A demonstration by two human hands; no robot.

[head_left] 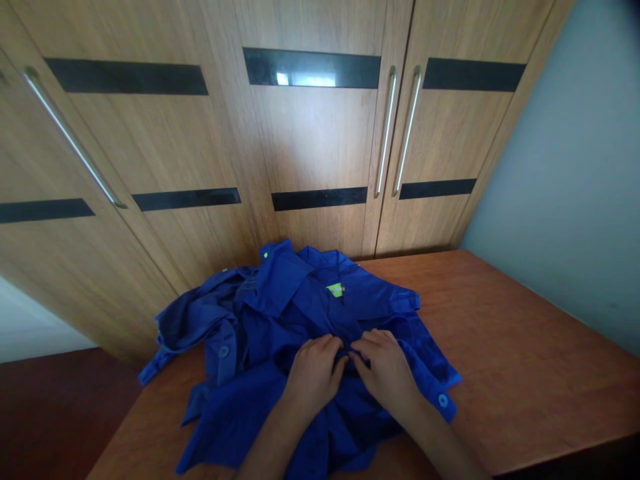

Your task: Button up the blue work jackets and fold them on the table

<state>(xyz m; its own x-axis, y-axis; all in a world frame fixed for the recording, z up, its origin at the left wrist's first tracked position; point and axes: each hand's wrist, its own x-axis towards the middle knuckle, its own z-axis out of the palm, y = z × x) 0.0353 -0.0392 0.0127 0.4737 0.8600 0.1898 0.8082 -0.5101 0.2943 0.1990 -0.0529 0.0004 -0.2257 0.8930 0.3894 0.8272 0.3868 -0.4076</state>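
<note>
One left hand (313, 375) and one right hand (386, 365) pinch the front of a blue jacket (273, 337), which lies spread on the brown surface (525, 333) right under them. Their fingertips almost meet, so both are just as near. The jacket looks widest from side to side. Its green label (335, 290) is straight ahead, past the hands.

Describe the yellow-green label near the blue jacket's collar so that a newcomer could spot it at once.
Find the wooden wardrobe; in front of it, a blue jacket lies on the brown tabletop. Near the collar at its far edge sits the yellow-green label, clearly larger than the tiny yellow-green tag farther left.
</note>
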